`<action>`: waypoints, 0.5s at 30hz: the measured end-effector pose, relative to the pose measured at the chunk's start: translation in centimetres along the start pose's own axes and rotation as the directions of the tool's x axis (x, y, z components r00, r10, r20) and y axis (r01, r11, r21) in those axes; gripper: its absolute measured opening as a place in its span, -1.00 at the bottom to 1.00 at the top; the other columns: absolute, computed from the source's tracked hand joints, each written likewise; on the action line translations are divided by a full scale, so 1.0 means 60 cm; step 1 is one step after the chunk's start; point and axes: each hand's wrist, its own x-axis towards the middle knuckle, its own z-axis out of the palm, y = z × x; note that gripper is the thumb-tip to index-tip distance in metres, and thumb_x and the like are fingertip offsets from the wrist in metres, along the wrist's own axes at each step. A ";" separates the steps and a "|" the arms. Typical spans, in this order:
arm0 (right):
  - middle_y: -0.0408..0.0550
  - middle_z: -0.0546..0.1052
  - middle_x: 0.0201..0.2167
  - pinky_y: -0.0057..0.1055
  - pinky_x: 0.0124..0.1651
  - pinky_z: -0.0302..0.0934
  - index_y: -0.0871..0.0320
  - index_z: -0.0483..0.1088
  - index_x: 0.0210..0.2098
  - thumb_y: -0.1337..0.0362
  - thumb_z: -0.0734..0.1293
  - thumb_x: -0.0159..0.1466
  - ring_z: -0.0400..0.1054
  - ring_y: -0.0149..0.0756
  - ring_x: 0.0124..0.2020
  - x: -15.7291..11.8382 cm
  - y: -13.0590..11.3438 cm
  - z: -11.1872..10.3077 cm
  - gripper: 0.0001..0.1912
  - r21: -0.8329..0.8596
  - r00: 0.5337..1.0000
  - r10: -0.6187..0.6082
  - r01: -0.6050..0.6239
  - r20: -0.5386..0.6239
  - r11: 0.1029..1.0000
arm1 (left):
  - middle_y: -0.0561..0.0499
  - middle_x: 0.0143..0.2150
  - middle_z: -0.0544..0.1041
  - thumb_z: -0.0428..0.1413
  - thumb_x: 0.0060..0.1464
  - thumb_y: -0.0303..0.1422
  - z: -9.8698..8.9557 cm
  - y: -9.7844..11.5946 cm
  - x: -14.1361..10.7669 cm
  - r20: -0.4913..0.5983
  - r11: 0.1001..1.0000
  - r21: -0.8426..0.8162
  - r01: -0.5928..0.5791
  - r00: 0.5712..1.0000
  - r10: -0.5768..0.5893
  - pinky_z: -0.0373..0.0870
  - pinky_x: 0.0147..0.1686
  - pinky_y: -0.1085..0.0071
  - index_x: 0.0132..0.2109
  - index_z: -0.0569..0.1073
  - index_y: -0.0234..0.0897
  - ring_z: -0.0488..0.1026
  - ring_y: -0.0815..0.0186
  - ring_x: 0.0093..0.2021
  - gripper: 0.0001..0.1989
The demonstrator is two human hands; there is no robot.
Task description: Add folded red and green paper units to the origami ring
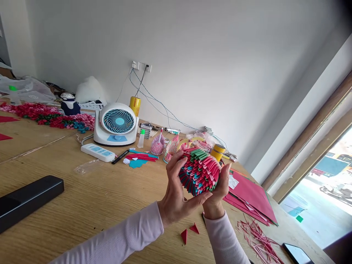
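Note:
Between my two hands, above the wooden table (115,198), is a rounded piece of 3D paper origami (199,168). It is built of many small folded paper pieces in red, pink, green and blue. My left hand (176,190) grips its left side, thumb stretched along the bottom. On its right side, my right hand (221,187) is wrapped round it, with most fingers hidden behind the paper. Below the hands, two small folded red paper triangles (184,236) lie on the table.
Red paper sheets (253,194), thin paper strips (258,238) and a phone (297,253) lie at right. A white fan (118,123), a power strip (97,152) and finished origami pieces (157,145) stand farther back. A black box (30,201) is at left.

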 end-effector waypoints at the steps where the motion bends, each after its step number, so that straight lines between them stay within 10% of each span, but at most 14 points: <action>1: 0.02 0.55 -0.06 0.03 0.18 0.22 0.09 0.44 0.06 -0.21 -0.01 0.34 0.40 0.00 0.06 0.001 0.000 0.000 -0.33 0.003 1.000 -0.005 0.005 -0.012 1.000 | -0.23 0.34 0.01 0.30 0.00 -0.17 0.000 -0.001 0.000 0.001 1.000 0.002 -0.003 1.000 0.003 0.15 0.29 -0.06 0.35 -0.05 -0.07 0.00 -0.06 0.38 -0.08; 15: -0.05 0.58 -0.25 -0.12 0.13 0.27 0.12 0.52 -0.20 -0.14 0.14 0.34 0.45 -0.11 -0.08 0.006 0.004 -0.003 -0.48 0.054 0.998 -0.017 0.020 -0.053 0.998 | -0.20 0.33 0.03 0.29 0.00 -0.21 0.007 -0.011 -0.005 -0.021 0.999 -0.021 0.029 0.999 -0.029 0.15 0.29 -0.02 0.33 -0.02 -0.10 0.03 -0.02 0.36 -0.13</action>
